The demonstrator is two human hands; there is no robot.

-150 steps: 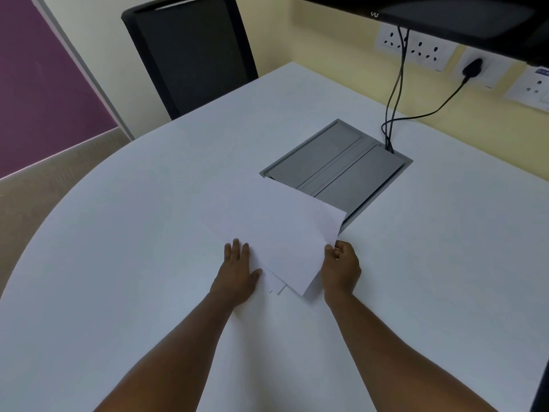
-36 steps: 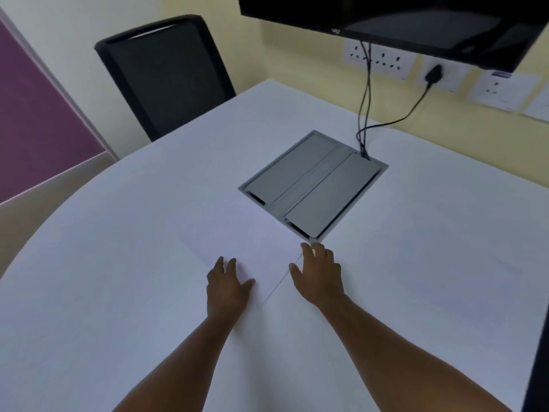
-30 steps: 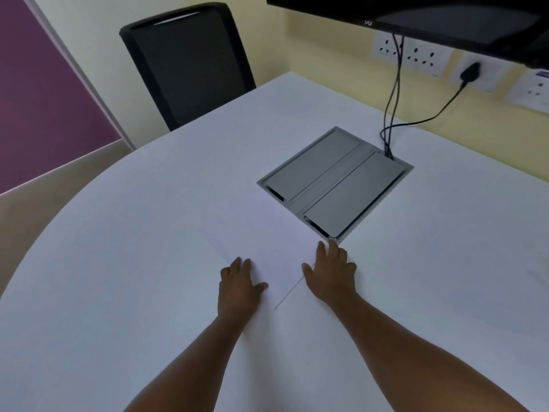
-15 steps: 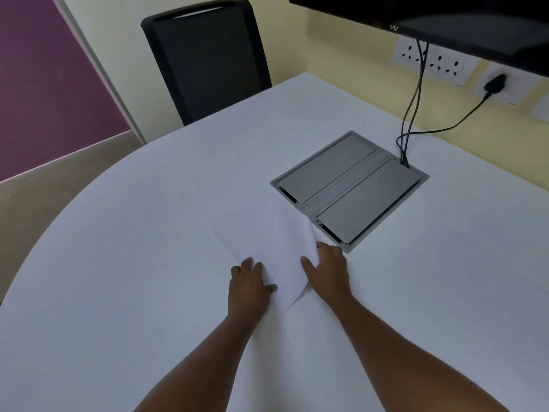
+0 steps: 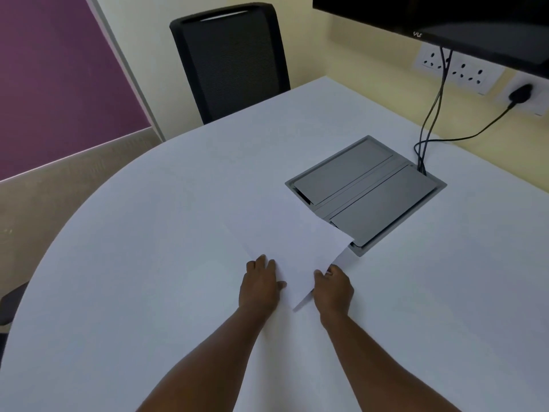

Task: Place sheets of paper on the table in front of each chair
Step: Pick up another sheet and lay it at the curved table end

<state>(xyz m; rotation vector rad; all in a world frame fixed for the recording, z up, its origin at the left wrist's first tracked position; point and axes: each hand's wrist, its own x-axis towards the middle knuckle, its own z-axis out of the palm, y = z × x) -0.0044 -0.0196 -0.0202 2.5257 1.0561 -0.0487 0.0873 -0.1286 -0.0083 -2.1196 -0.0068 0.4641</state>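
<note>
1. The right hand (image 5: 333,285) is pinching the near right edge of the top sheet of paper (image 5: 297,248) and peeling it up, so its far right corner is lifting over the near corner of the grey cable box (image 5: 367,191) set into the bench (image 5: 148,233).
2. The left hand (image 5: 260,285) is lying flat with fingers spread, gripping nothing, pressing the near left of the paper just short of the cable box.
3. To do this step well, the left hand should be holding down whatever lies beneath while the right is drawing away only 1 sheet, slowly, so none sticks or slides along.
4. The sheet then belongs on the bench before the black chair (image 5: 231,60), standing well beyond the cable box to its left.
5. White paper on a white bench is making edges hard to trace; how many sheets are remaining underneath cannot be told.
6. Another dark seat (image 5: 10,301) is being cut off at the left frame edge.
</note>
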